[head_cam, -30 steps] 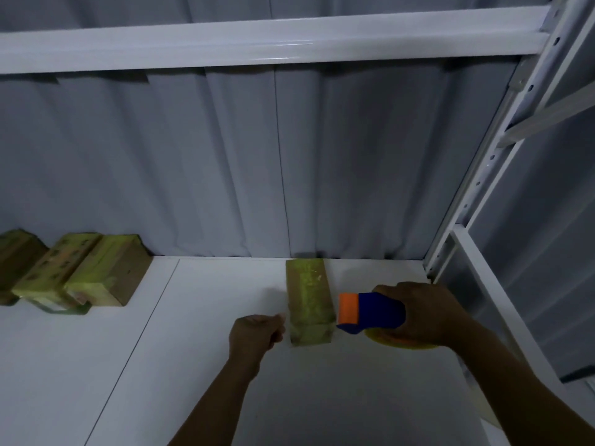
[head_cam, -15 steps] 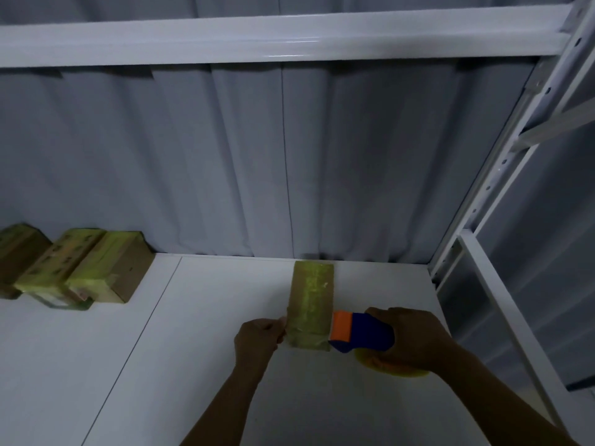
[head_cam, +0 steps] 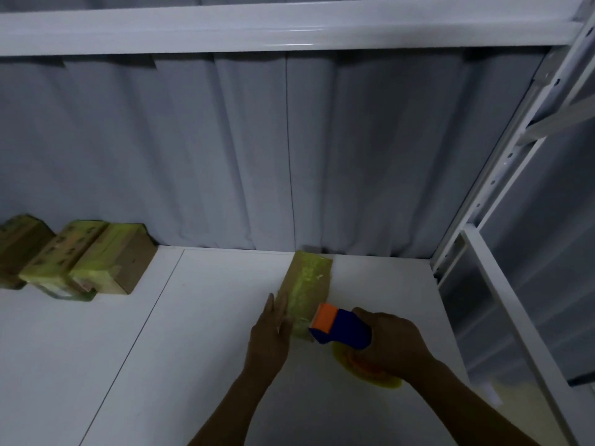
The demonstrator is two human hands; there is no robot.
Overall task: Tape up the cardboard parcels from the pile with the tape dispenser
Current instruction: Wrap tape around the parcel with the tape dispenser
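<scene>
The left hand [head_cam: 269, 336], curled at the near left corner of the parcel [head_cam: 307, 284] a moment ago, now lies with fingers straight along its left side, while the right hand [head_cam: 392, 342] edges the tape dispenser [head_cam: 341, 328] onto its near right corner.

4 cardboard parcels: 1 centre parcel [head_cam: 309, 284], 3 far-left parcels [head_cam: 109, 262], the leftmost cut by the frame edge. 1 tape dispenser [head_cam: 341, 328]. 2 hands: left hand [head_cam: 269, 336], right hand [head_cam: 394, 344].

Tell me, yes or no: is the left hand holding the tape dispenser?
No, the right hand grips the tape dispenser; the left hand lies straight-fingered at the parcel's side.
</scene>
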